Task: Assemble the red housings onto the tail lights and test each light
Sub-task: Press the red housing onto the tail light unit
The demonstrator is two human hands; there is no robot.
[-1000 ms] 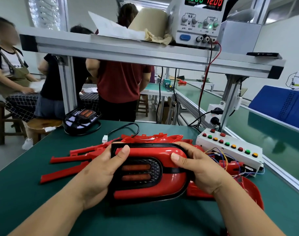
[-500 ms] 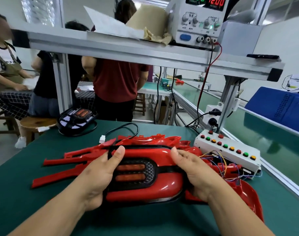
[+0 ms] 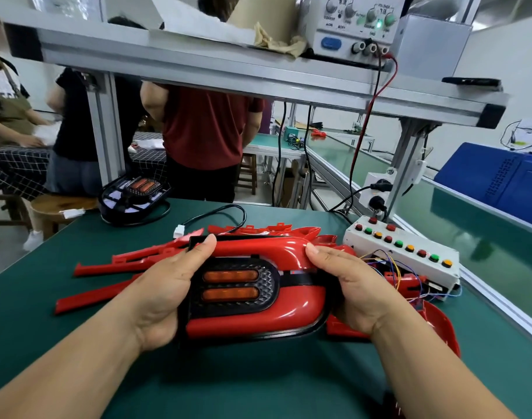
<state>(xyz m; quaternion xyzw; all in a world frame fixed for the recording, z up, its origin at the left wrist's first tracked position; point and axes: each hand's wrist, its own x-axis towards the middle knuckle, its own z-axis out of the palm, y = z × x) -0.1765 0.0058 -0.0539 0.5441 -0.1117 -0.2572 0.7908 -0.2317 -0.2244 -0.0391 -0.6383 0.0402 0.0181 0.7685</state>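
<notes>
Right now both hands are on one unit. The left hand (image 3: pixel 167 285) grips the left end of the tail light (image 3: pixel 237 285), thumb laid over the top edge and fingers wrapped underneath. The right hand (image 3: pixel 349 285) grips the right end, thumb tip pressing on the top rim and the rest curled behind. Neither hand is slack.

The red housing (image 3: pixel 258 323) sits on that tail light, wrapping the black honeycomb panel with its two orange strips. A black rim shows along the bottom and right edge. I can't tell whether it is fully seated. The unit is held near the middle of the green table (image 3: pixel 258 385), face up and tilted towards the camera.

The spare housings (image 3: pixel 128 258) lie in a loose pile just behind and left of the unit, with more red parts under the right wrist. A second tail light (image 3: pixel 134 192) with no red housing sits at the far left corner of the table. A black cable (image 3: pixel 216 213) with a white plug lies between it and the pile.

The button box (image 3: pixel 403 247) is on the right with thin coloured wires (image 3: pixel 388 264) running from it. The power supply (image 3: pixel 355 22) is up on the shelf (image 3: pixel 258 74) with its green lamp lit and a red lead (image 3: pixel 376 95) hanging down.
</notes>
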